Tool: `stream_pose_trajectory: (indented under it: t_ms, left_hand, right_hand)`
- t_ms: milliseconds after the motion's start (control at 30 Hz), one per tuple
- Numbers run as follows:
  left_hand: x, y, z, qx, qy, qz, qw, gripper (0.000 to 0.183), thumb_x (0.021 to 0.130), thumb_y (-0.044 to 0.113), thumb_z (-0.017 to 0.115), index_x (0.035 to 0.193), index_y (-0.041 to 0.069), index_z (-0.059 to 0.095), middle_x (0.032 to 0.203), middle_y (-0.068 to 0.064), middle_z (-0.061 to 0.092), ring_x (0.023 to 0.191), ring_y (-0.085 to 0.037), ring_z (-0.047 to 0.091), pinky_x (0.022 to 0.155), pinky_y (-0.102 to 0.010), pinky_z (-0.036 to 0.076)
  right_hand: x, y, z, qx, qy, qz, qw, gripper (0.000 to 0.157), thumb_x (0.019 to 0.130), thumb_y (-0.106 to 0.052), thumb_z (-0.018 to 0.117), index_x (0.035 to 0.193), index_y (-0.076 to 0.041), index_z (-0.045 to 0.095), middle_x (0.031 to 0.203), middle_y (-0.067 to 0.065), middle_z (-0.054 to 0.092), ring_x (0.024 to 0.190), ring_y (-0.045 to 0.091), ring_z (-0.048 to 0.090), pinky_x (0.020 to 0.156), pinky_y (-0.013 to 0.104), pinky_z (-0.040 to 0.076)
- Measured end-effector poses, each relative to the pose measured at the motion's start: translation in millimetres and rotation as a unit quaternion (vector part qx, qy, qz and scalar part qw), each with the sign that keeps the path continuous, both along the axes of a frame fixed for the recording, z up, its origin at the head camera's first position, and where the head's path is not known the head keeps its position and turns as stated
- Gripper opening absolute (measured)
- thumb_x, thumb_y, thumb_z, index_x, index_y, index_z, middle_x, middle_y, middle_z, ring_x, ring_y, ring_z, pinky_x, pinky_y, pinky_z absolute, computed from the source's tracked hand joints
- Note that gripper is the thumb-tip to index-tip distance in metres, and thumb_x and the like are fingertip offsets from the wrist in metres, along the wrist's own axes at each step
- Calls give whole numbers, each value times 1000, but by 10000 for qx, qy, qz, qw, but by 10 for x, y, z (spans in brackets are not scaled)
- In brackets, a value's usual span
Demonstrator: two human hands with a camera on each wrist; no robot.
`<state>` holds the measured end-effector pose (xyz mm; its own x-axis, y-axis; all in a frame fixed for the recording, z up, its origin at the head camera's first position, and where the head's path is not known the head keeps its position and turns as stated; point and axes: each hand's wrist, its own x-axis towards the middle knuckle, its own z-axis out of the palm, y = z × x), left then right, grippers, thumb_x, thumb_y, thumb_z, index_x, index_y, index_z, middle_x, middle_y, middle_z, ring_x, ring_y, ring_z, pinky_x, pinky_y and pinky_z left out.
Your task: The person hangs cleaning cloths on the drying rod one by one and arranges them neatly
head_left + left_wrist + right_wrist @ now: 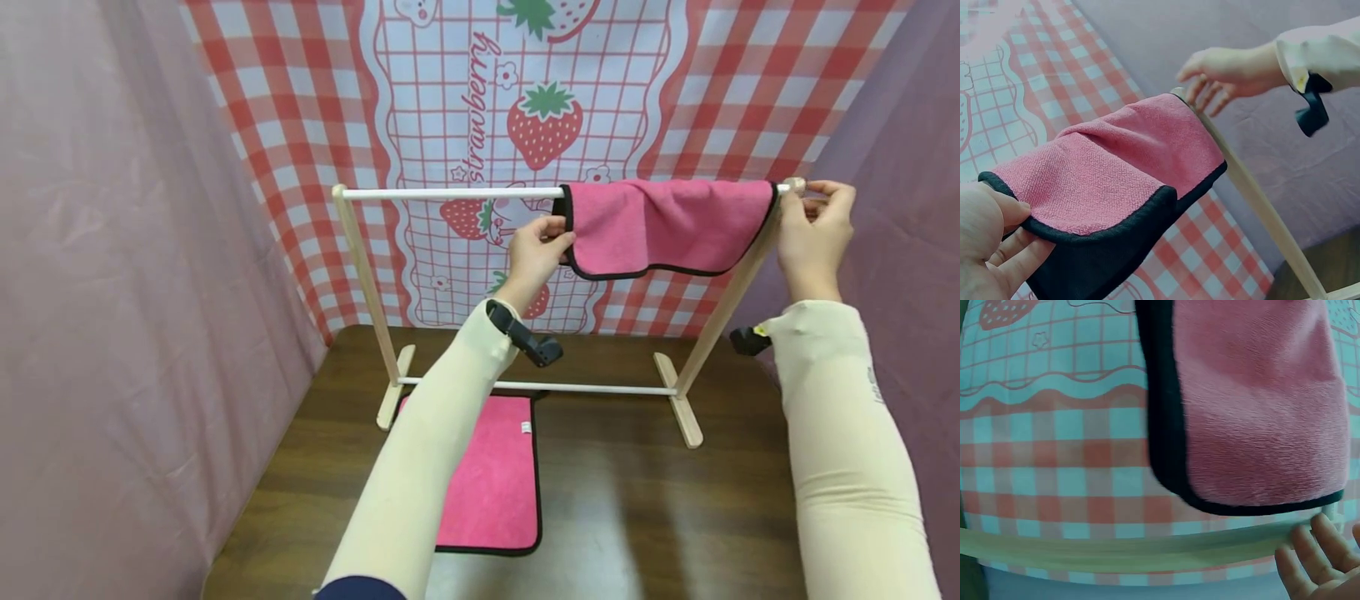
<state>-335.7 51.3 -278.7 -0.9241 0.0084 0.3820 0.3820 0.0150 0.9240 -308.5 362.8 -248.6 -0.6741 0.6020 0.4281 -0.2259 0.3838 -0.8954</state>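
Observation:
A pink towel [675, 225] with black edging hangs folded over the right part of the white top rod [450, 194] of a rack. My left hand [536, 254] pinches the towel's left edge between thumb and fingers, as the left wrist view also shows. At the rack's right end is my right hand [817, 233], beside the rod's wooden tip. Its fingers [1316, 556] are loosely bent and hold nothing, close to the towel's black border. A second pink towel [495, 475] lies flat on the table, partly hidden by my left sleeve.
The rack's wooden legs [367, 283] stand on feet on the brown table [600, 500], joined by a lower white rod [585, 388]. Behind it hangs a checked strawberry cloth [285, 100]. Pink-mauve curtains [135, 292] close in both sides.

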Motion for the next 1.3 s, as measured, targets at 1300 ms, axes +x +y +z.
stream_pose_trajectory:
  t_ms: [1300]
  left_hand:
    - [-75,-250,-87,160,-228,-84,9996,19,91,-2,69,110,-4,70,100,-15,68,86,-23,70,70,-23,60]
  right_hand:
    - [57,278,-93,-3409,1490,2481,8944,17,76,25,68,80,9,66,67,12,67,50,18,66,46,28,57]
